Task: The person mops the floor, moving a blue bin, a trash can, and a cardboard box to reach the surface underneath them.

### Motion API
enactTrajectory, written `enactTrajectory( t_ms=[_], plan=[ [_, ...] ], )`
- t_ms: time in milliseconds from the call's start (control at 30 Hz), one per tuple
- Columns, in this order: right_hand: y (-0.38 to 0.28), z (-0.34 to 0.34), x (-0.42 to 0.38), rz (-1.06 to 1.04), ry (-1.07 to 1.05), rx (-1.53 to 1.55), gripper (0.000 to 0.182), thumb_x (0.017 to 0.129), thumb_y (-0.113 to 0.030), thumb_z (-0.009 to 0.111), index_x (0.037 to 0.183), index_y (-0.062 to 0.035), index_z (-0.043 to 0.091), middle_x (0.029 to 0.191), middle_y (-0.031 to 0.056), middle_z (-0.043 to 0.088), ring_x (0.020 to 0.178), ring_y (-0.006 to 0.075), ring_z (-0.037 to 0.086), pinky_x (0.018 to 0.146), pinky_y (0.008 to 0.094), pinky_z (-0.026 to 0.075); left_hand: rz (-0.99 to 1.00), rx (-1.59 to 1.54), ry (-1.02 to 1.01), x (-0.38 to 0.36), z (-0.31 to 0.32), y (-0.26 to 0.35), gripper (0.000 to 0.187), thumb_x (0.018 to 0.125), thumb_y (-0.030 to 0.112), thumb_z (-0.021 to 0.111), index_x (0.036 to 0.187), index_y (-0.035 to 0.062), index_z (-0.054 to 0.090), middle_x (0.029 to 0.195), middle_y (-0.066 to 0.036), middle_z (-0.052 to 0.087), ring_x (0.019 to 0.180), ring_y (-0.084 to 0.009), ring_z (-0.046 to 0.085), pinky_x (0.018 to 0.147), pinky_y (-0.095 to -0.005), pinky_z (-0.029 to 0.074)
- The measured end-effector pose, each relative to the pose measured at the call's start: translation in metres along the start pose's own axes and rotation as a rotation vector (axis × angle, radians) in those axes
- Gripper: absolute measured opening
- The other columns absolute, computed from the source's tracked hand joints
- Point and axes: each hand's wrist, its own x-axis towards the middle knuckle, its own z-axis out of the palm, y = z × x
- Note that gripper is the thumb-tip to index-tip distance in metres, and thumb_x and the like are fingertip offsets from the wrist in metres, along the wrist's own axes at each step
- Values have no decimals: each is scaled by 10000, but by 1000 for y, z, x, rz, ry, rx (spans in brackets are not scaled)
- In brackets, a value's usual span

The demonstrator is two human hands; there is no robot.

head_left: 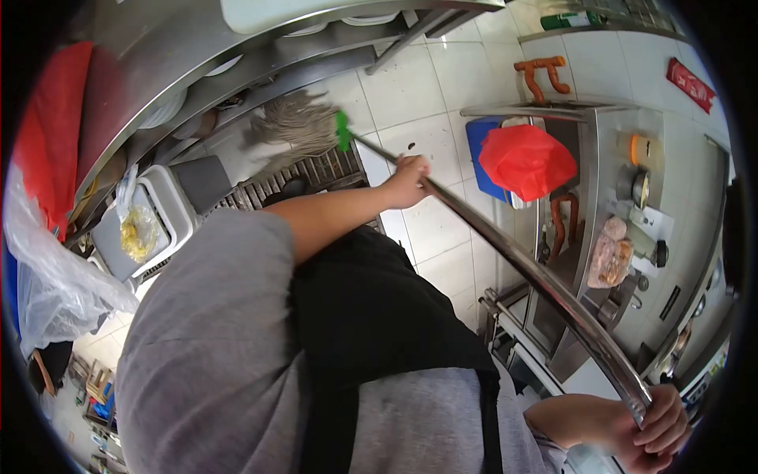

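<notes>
A string mop with a long metal handle (pixel 521 257) runs diagonally across the view. Its grey strands (pixel 296 126) lie spread on the floor at the upper left, joined to the handle by a green clamp (pixel 342 130). My left hand (pixel 407 182) is closed around the lower part of the handle, nearer the clamp. At the lower right, my right hand (pixel 659 430) grips the handle close to its upper end. The strands reach beside a slotted metal floor grate (pixel 339 167) and the foot of a steel counter.
A steel counter (pixel 158 47) with a lower shelf runs along the upper left. A grey-and-white bin (pixel 178 201) stands at left, near hanging clear plastic (pixel 55 268). To the right are a red bag (pixel 527 162), a blue container (pixel 483 158) and a steel worktop (pixel 596 182) with food packs (pixel 610 257).
</notes>
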Motion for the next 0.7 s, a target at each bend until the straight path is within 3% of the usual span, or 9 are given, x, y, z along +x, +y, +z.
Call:
enactTrajectory(
  t_ms=[67, 133, 233, 267, 300, 333, 400, 567, 700],
  plan=[
    [-8, 8, -6, -42, 54, -184, 280, 980, -322, 456, 759, -149, 456, 570, -43, 375, 434, 80, 389, 463, 303, 344, 49, -105, -76, 35, 27, 7, 419, 709, 75, 764, 1010, 106, 473, 991, -121, 533, 1067, -324, 485, 978, -430, 362],
    [-9, 22, -16, -53, 171, -392, 285, 980, -319, 457, 754, -145, 455, 574, -39, 392, 438, 85, 402, 465, 306, 345, 232, -47, 130, 55, 50, 23, 372, 707, 38, 758, 968, 109, 502, 957, -96, 545, 969, -286, 536, 933, -407, 409],
    [-9, 29, -33, -70, 300, -691, 291, 980, -316, 459, 750, -139, 457, 582, -28, 431, 447, 99, 430, 472, 319, 363, 217, -167, -140, 67, 66, 30, 262, 718, 74, 763, 850, 83, 538, 907, -94, 570, 862, -305, 560, 767, -411, 469],
    [-11, 31, -37, -71, 321, -795, 292, 980, -316, 459, 751, -136, 460, 587, -21, 454, 452, 109, 443, 479, 328, 380, 213, -170, -139, 66, 63, 34, 262, 718, 74, 763, 850, 83, 538, 907, -94, 570, 862, -305, 560, 767, -411, 469],
    [-23, 32, -40, 19, 252, -717, 226, 947, -254, 543, 765, -137, 477, 607, -7, 506, 497, 137, 503, 607, 393, 467, 244, -55, -244, 67, 59, 38, 245, 725, 102, 759, 830, 77, 540, 887, -98, 579, 873, -316, 562, 754, -412, 471],
    [-28, 29, -41, 21, 250, -717, 226, 947, -254, 543, 765, -137, 477, 607, -7, 506, 497, 137, 503, 607, 393, 467, 274, 60, -350, 65, 54, 42, 235, 732, 130, 756, 810, 72, 542, 866, -102, 589, 883, -327, 564, 740, -412, 473],
    [-41, 20, -40, -146, 594, -772, 218, 790, -144, 612, 652, -116, 445, 574, -1, 387, 459, 109, 360, 580, 305, 293, 277, 64, -378, 54, 40, 49, 228, 752, 194, 732, 761, 63, 546, 807, -105, 617, 873, -331, 578, 738, -417, 471],
    [-56, -10, -59, -12, 611, -550, 197, 879, -162, 563, 726, -97, 457, 636, -9, 353, 498, 91, 340, 587, 282, 250, 221, 139, -386, -1, -12, 27, 228, 767, 228, 703, 739, 72, 539, 782, -97, 647, 842, -341, 587, 744, -429, 468],
    [-27, -12, -75, 84, 609, -361, 153, 915, -170, 542, 789, -105, 485, 640, -25, 354, 490, 76, 331, 560, 273, 242, 67, 158, -471, -64, -83, 13, 385, 772, 331, 742, 858, 46, 497, 875, -130, 603, 928, -330, 560, 804, -419, 448]
  ],
)
